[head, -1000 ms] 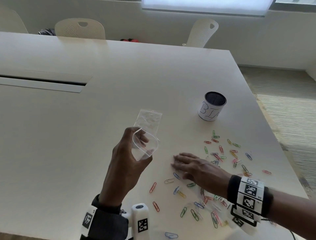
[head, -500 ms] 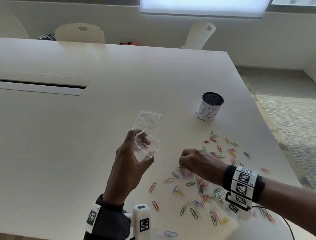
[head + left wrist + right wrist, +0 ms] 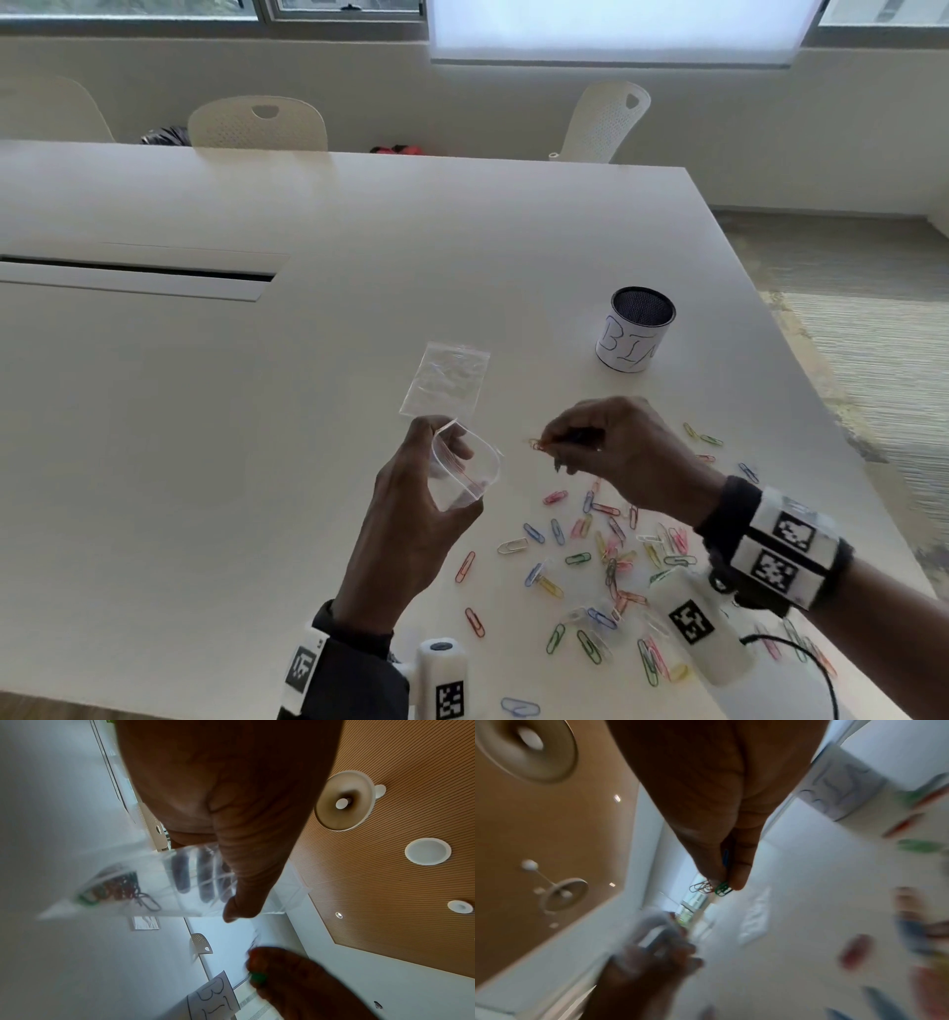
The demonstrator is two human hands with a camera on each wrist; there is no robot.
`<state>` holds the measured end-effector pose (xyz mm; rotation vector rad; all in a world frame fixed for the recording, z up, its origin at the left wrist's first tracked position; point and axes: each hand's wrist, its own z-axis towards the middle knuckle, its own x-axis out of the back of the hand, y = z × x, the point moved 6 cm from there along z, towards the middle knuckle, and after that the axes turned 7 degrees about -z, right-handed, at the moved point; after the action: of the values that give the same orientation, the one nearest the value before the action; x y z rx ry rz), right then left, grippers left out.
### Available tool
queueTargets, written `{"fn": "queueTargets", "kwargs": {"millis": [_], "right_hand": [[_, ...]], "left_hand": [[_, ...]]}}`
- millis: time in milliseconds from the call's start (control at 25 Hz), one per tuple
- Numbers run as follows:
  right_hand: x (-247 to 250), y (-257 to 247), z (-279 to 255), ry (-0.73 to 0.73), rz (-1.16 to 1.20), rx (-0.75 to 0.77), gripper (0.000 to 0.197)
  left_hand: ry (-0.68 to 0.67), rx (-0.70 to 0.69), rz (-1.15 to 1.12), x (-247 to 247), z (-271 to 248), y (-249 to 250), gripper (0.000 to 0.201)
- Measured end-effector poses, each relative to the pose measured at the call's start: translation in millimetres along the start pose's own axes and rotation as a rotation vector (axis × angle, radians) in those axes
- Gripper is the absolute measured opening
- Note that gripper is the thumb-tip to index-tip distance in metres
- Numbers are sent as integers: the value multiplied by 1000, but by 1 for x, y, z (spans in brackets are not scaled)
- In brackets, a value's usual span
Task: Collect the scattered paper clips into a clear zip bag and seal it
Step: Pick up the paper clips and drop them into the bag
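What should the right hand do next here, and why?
Probably carry its pinched paper clips left and drop them into the zip bag. The right hand is raised beside the bag, whose mouth the left hand holds open.

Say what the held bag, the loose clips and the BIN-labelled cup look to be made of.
Held bag: thin clear glossy plastic film; the fingers show through it.
Paper clips: bent wire loops in bright colours, probably coated metal, though the coating cannot be confirmed.
Cup: its dark inside looks like fine mesh, likely metal; a white paper-like wrap with handwriting covers the outside.
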<state>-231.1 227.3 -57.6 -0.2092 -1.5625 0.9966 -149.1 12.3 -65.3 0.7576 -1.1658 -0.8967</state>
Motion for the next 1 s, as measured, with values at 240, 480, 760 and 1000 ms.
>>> {"fn": "queueTargets", "kwargs": {"millis": [240, 480, 760, 1000], "right_hand": [[19, -98, 3, 39, -144, 225, 7], [1, -117, 11, -63, -213, 265, 9], [18, -93, 9, 139, -82, 158, 12], [-77, -40, -23, -310, -174, 140, 30]], "left_hand": [[-18, -29, 43, -8, 1, 3, 55], [-10, 0, 21, -8, 0, 6, 54], [42, -12, 17, 6, -3, 0, 51], [141, 27, 5, 34, -9, -3, 47]]}}
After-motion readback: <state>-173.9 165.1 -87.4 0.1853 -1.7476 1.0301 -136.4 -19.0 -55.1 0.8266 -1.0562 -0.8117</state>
